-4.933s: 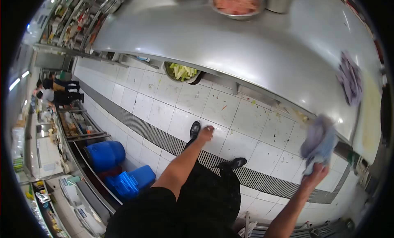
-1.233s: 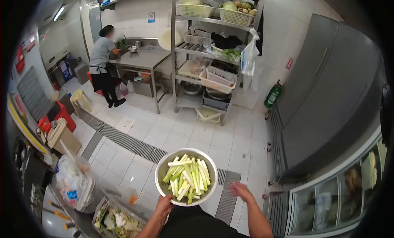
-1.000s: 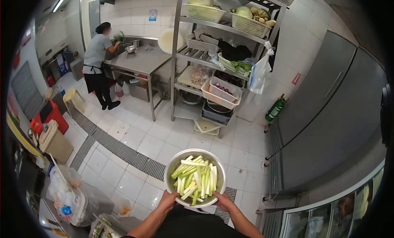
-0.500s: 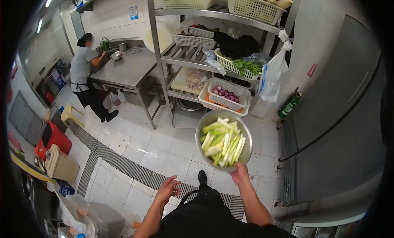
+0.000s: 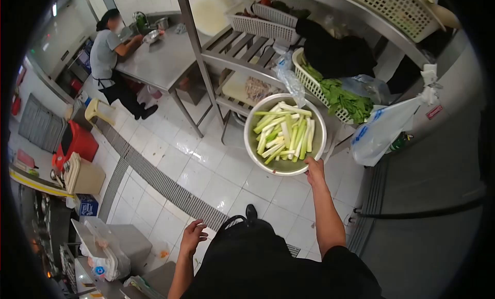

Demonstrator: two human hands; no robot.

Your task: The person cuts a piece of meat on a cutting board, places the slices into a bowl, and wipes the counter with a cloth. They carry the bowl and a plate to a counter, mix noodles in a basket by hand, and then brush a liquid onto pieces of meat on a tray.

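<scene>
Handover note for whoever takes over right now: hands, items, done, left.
Right hand: grips the near rim of the steel bowl, held out in front of the shelf rack.
Left hand: empty, open, low beside the body.
Bowl holds cut green-white vegetable sticks; a basket of leafy greens sits just beyond it.
Done: bowl is at the rack.
Left: bowl not yet set down anywhere.

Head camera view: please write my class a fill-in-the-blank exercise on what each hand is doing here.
The right hand holds the metal bowl by its ___.
The left hand holds ___.
The vegetable sticks in the bowl are green and ___.
Missing words: rim; nothing; white.
</scene>
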